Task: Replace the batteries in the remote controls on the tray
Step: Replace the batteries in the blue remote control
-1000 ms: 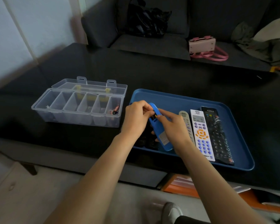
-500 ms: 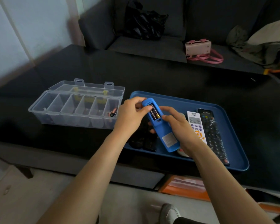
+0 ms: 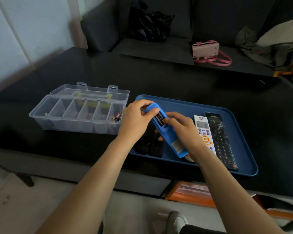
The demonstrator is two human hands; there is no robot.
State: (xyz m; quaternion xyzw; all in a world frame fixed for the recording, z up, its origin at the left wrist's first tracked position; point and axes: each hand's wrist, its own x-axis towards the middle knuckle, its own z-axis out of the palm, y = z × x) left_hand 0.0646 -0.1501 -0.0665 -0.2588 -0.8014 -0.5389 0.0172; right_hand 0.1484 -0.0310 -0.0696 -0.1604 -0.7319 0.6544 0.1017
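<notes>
organizer box (image 3: pixel 78 114) left of tray (image 3: pixel 243 159); remotes (image 3: pixel 215 132) in tray; batteries (image 3: pixel 117 117) in box's rightmost compartment.

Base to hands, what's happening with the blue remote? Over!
Left hand grips blue silicone-cased remote top. Right hand fingers at exposed batteries. Nothing blocking.

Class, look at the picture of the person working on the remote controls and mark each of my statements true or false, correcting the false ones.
1. The blue remote is held in both hands with its battery slot open. True.
2. The clear box beside the tray has its lid shut. False: the lid is folded open behind it.
3. A white remote lies in the blue tray next to a black remote. True.
4. The batteries in the box sit in its leftmost compartment. False: they are in the rightmost one, nearest the tray.
5. The pink bag is on the black table. False: it is on the sofa behind the table.
</notes>
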